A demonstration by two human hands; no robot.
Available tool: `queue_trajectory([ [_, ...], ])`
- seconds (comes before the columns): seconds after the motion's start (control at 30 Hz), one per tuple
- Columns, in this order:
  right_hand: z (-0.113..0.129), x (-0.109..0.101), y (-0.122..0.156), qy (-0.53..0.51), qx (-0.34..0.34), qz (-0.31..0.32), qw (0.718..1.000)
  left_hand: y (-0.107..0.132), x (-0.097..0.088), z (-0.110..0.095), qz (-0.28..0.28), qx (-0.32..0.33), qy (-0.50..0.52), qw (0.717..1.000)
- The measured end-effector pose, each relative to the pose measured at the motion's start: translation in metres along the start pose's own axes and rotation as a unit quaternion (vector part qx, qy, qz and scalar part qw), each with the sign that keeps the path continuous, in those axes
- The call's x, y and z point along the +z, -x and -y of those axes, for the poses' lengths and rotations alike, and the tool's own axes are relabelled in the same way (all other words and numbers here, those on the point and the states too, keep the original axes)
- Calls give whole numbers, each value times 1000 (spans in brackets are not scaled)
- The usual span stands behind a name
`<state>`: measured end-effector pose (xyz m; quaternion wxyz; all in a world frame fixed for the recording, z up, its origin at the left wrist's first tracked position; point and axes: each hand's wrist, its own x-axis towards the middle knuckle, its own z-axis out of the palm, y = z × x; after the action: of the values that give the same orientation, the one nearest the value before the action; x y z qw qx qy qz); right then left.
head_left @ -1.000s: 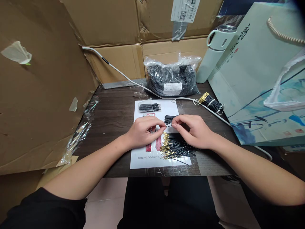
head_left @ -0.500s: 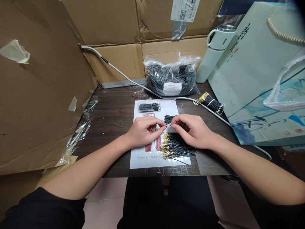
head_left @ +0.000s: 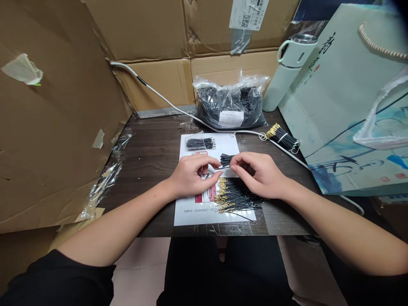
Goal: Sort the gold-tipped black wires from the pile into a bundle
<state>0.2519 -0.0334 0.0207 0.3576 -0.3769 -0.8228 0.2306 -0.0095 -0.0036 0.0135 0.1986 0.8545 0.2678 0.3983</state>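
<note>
My right hand [head_left: 259, 174] pinches a thin black wire [head_left: 225, 167] that points left. The thumb and forefinger of my left hand [head_left: 196, 173] are parted around the wire's left end, with the other fingers curled under. Something small and dark shows below those fingers, too small to make out. Behind my right fingertips lies a bunch of short black pieces [head_left: 226, 159]. Just in front of the hands, a pile of black wires with gold terminals [head_left: 237, 197] spreads over a printed white sheet [head_left: 188, 217], partly under my right hand.
A clear tray of black wires [head_left: 200, 143] sits on the sheet's far end. Behind stands a plastic bag of black tubes [head_left: 229, 104]. A tied wire bundle [head_left: 283, 137], white cable [head_left: 168, 100], pale flask [head_left: 287, 72] and paper bag [head_left: 350, 106] are right and back. Cardboard [head_left: 60, 127] walls the left.
My left thumb and forefinger have come apart from their pinch at the wire's left end. My right hand keeps its pinch, almost in the same place.
</note>
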Motion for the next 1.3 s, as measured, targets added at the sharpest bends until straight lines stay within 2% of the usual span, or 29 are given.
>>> queue_trajectory([
  [0.23, -24, -9, -9, 53, -11, -34, 998, -1, -3, 3, 12, -39, -36, 999],
  [0.4, -42, -12, -12, 65, -9, -29, 997, 0, -5, 10, 81, -78, -84, 990],
  [0.57, -49, -10, -12, 64, 4, -14, 998, -1, -10, 11, 151, -87, -130, 976],
  [0.77, -54, -9, -10, 83, -3, -6, 997, -2, -12, 11, 176, -73, -152, 970],
  [1.0, -53, -8, -10, 88, -13, 1, 996, -1, -10, 13, 170, -71, -137, 973],
  [1.17, -36, -13, -10, 98, -37, 0, 994, -1, -8, 13, 159, -78, -140, 974],
  [1.3, -16, -15, -7, 57, -64, 89, 992, 0, -6, 13, 148, -73, -134, 977],
])
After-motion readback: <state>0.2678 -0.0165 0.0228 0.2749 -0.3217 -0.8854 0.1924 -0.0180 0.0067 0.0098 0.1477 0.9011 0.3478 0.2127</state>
